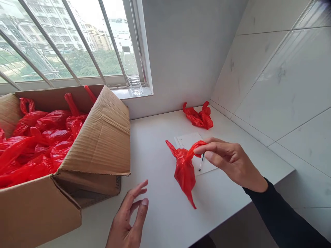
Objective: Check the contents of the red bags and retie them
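A tied red plastic bag (185, 172) hangs by one of its handles from my right hand (224, 156), whose thumb and fingers pinch that handle. What the bag contains is hidden. My left hand (131, 217) is held to the left of the bag, near the cardboard box, its fingers apart and nothing in them. Partly behind the bag and my right hand lie a white sheet or pad (187, 138) and a pen (201, 163) on the white table (152, 148).
On the left stands an open cardboard box (103, 134) full of red plastic bags (54, 137), one flap folded outward. Another red bag (199, 116) rests by the back wall. A clear water bottle (134, 77) stands on the window sill. Tiled wall (292, 86) bounds the right side.
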Motion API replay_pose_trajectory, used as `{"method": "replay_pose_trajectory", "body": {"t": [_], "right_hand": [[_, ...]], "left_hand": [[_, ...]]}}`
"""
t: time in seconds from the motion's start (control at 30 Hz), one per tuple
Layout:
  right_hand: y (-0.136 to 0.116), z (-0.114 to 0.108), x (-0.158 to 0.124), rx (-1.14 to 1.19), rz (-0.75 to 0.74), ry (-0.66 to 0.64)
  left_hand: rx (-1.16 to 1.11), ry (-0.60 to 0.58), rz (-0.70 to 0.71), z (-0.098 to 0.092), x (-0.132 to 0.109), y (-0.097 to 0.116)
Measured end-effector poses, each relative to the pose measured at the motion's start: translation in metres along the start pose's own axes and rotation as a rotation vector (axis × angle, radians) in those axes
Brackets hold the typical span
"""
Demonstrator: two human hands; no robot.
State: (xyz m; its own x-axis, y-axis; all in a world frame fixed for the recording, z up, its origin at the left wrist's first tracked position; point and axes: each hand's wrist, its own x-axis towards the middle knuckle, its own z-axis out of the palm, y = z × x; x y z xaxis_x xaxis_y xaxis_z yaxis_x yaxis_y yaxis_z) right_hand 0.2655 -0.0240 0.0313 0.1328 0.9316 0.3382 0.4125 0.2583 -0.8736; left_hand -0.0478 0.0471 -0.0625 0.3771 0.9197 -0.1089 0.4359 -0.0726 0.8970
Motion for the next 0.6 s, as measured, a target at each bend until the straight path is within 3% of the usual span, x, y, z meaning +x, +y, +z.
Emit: {"method": "replay_pose_trajectory", "body": {"t": [0.1,0.2,0.27,0.33,0.47,0.6], "right_hand": [[-0.009,0.005,-0.015,0.123,-0.024,-0.129],[-0.013,0.014,-0.022,0.179,-0.033,-0.220],[-0.015,0.022,-0.025,0.190,-0.036,-0.244],[-0.018,0.034,-0.028,0.200,-0.067,-0.240],[-0.023,0.062,-0.037,0.188,-0.180,-0.243],[-0.021,0.080,-0.045,0.120,-0.126,-0.243]], "left_hand": [[0.099,0.036,0.145,0.011,0.010,0.010],[0.171,-0.154,0.323,0.027,0.011,0.019],[0.140,-0.303,0.308,0.035,0.007,0.021],[0.074,-0.352,0.238,0.037,0.001,0.020],[0.021,-0.212,0.130,0.029,-0.011,0.023],[0.053,-0.093,0.141,0.024,-0.016,0.029]]}}
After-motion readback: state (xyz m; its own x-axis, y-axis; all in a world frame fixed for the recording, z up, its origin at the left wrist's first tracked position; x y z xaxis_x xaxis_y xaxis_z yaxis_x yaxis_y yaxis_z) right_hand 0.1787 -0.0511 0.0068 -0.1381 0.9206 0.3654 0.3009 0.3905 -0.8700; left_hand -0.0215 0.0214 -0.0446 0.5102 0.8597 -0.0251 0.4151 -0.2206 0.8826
